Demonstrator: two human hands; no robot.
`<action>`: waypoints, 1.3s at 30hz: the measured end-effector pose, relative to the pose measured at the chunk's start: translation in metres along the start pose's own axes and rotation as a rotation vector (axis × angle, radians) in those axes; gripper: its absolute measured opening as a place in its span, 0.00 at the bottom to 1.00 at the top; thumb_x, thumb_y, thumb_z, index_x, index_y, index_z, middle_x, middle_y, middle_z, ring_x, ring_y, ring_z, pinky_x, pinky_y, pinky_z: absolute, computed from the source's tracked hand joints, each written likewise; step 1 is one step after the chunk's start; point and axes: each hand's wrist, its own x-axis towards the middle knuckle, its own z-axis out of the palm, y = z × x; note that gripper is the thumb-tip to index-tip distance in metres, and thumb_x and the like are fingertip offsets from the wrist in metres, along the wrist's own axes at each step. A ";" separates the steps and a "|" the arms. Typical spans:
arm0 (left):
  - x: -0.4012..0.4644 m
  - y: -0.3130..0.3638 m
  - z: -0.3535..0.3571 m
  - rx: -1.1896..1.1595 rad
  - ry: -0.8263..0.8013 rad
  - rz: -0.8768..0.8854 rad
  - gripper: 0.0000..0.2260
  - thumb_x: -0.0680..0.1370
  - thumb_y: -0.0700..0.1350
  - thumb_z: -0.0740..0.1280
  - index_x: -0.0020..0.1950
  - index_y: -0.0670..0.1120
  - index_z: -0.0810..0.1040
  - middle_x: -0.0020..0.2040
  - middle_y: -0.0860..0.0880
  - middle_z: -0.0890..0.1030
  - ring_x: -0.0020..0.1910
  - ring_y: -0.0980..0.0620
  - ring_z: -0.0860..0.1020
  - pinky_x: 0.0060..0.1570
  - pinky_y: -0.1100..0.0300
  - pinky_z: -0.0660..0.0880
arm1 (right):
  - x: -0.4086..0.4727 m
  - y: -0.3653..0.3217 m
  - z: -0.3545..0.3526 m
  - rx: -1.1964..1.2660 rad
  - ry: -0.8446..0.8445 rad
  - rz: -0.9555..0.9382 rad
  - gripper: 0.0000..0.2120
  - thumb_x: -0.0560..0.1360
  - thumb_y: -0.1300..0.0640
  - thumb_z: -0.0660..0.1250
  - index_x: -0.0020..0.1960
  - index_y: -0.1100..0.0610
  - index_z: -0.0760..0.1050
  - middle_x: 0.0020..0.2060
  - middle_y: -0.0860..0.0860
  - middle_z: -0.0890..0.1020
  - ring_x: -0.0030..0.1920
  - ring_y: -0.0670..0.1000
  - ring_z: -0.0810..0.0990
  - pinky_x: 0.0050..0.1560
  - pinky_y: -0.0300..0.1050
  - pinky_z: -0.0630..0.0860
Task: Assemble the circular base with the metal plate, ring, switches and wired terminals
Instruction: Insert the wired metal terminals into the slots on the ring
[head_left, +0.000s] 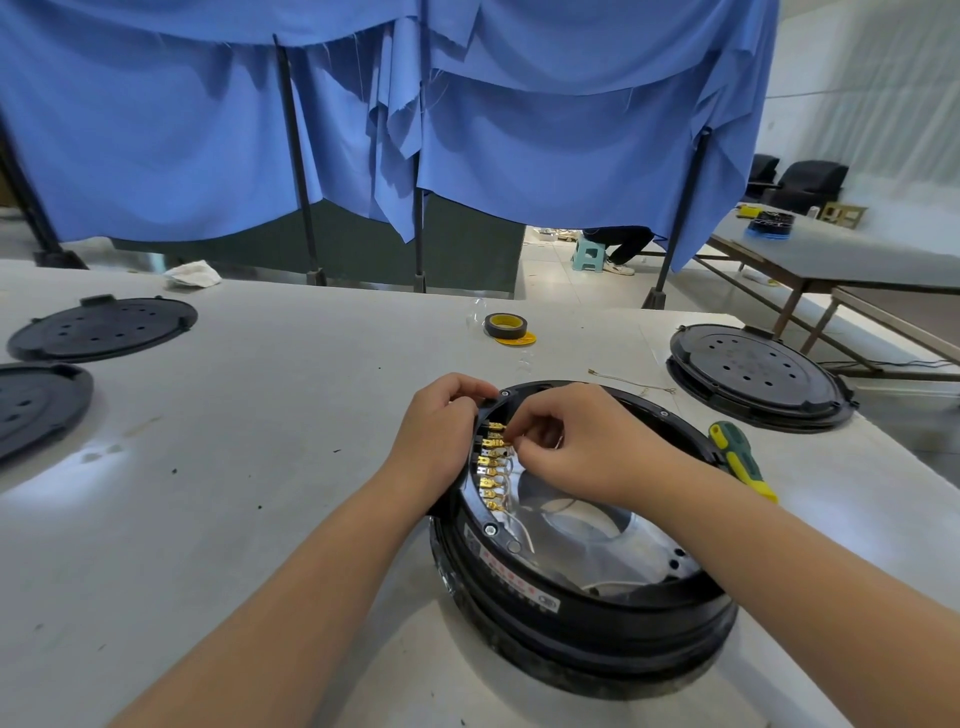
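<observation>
Circular base (576, 587) sits on the bench (260, 493) toward its near edge, right of centre, open side up. It appears heavy and rigid, judged from its thick black wall; take hold at the outer rim, never at the wiring. Inside lies one bright metal plate (613, 535), which looks stiff but easily scratched. Along the inner left wall runs a row of roughly eight brass terminals (491, 470), small, thin and likely to bend; the thin wires on them are soft and look easy to pull loose. The left hand (441, 431) braces the rim, its grip curled over the edge. The right hand (576, 441) has its grip pinching at an upper terminal. Also present: three loose black discs, one screwdriver (740, 460), one tape roll (506, 326).
</observation>
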 end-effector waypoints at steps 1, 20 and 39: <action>0.000 0.000 0.000 -0.001 0.001 -0.001 0.16 0.75 0.31 0.56 0.44 0.48 0.79 0.46 0.47 0.82 0.46 0.49 0.79 0.42 0.60 0.73 | 0.000 0.000 0.000 0.004 0.001 0.002 0.08 0.70 0.60 0.65 0.43 0.51 0.82 0.35 0.46 0.83 0.37 0.43 0.80 0.43 0.44 0.79; 0.000 -0.001 0.000 0.014 0.000 0.019 0.16 0.75 0.31 0.56 0.44 0.49 0.79 0.46 0.48 0.81 0.47 0.49 0.79 0.43 0.60 0.73 | 0.000 0.001 0.000 0.012 -0.020 0.010 0.08 0.70 0.59 0.66 0.44 0.52 0.83 0.35 0.46 0.83 0.37 0.43 0.80 0.42 0.42 0.79; 0.012 0.001 -0.019 0.273 0.077 0.072 0.04 0.74 0.42 0.66 0.48 0.49 0.78 0.32 0.52 0.72 0.31 0.55 0.71 0.32 0.61 0.67 | 0.001 0.001 -0.001 0.030 -0.024 0.023 0.04 0.73 0.55 0.70 0.44 0.52 0.83 0.35 0.45 0.83 0.37 0.42 0.80 0.41 0.35 0.78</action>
